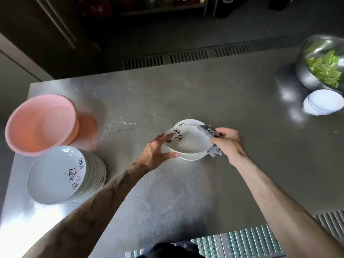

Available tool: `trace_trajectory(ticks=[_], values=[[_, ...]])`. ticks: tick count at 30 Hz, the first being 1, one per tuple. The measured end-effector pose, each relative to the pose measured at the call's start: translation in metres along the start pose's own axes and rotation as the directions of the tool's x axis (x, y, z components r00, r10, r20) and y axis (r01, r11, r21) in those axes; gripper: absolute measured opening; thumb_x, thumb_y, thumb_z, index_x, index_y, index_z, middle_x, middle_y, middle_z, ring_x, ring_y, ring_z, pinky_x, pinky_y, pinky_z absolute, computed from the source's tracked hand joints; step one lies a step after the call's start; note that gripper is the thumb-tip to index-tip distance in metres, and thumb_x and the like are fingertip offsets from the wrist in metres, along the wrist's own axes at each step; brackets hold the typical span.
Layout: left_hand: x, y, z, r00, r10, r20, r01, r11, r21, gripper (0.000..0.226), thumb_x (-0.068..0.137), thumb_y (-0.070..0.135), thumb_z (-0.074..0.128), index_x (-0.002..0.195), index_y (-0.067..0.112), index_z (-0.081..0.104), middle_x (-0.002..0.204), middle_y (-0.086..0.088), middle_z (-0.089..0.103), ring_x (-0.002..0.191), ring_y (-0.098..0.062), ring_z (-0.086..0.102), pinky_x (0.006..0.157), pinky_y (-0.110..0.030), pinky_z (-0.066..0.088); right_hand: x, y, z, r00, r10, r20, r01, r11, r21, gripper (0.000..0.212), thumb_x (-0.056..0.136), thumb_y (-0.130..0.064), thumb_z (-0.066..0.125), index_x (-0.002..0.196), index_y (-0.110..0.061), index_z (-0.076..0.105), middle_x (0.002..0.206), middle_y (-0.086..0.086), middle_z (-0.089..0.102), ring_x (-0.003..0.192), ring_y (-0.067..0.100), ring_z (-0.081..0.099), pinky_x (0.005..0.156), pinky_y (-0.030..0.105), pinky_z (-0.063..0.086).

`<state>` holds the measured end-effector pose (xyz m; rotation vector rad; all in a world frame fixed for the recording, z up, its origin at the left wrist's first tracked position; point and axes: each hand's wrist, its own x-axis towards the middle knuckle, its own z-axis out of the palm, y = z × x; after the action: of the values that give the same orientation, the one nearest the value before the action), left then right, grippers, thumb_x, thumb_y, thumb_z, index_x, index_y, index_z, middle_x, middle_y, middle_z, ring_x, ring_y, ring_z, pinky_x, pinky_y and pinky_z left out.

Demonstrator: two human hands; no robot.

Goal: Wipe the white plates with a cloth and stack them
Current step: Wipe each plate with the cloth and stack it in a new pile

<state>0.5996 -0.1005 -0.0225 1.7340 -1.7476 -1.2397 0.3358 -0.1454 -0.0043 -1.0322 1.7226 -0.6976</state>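
Note:
A white plate (189, 141) with black lettering sits tilted on top of another white plate (188, 122) at the middle of the steel table. My left hand (158, 153) grips its left rim, thumb under the near edge and fingers on the lettering. My right hand (228, 143) holds a grey cloth (208, 130) wrapped over the plate's right rim, with cloth showing above and below the edge. A tall stack of white plates (61, 175) with the same lettering stands at the near left.
A pink basin (40, 123) stands at the far left, beside a puddle of water (121, 126). A steel bowl of green vegetables (323, 66) and a small stack of white lids (323, 105) are at the far right. Table (204, 183) edges run near me and left.

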Motion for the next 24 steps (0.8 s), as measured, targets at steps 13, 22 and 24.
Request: trace_trajectory(ticks=[13, 22, 24], values=[[0.043, -0.033, 0.04, 0.999, -0.049, -0.02, 0.05, 0.997, 0.066, 0.124, 0.059, 0.027, 0.1, 0.16, 0.028, 0.029, 0.152, -0.003, 0.036, 0.142, -0.018, 0.036, 0.114, -0.046, 0.043, 0.031, 0.038, 0.028, 0.967, -0.187, -0.171, 0.163, 0.976, -0.142, 0.049, 0.066, 0.003, 0.066, 0.107, -0.02, 0.077, 0.098, 0.001, 0.074, 0.088, 0.022, 0.068, 0.08, 0.032, 0.055], [0.042, -0.035, 0.06, 0.999, 0.042, -0.01, -0.04, 0.991, 0.129, 0.124, 0.066, 0.023, 0.097, 0.163, 0.026, 0.02, 0.156, -0.011, 0.024, 0.141, -0.031, 0.039, 0.11, -0.05, 0.047, 0.029, 0.057, 0.023, 0.977, -0.147, -0.155, 0.121, 0.978, -0.17, 0.043, 0.075, -0.003, 0.069, 0.114, -0.019, 0.077, 0.109, 0.0, 0.069, 0.096, 0.02, 0.068, 0.084, 0.047, 0.06], [0.043, -0.036, 0.062, 0.998, 0.054, -0.017, -0.05, 0.984, 0.169, 0.124, 0.066, 0.025, 0.097, 0.162, 0.026, 0.019, 0.156, -0.013, 0.023, 0.138, -0.032, 0.042, 0.107, -0.049, 0.05, 0.03, 0.057, 0.023, 0.981, -0.133, -0.144, 0.115, 0.985, -0.129, 0.037, 0.078, -0.007, 0.07, 0.113, -0.018, 0.077, 0.107, -0.001, 0.069, 0.095, 0.023, 0.069, 0.081, 0.049, 0.061]])
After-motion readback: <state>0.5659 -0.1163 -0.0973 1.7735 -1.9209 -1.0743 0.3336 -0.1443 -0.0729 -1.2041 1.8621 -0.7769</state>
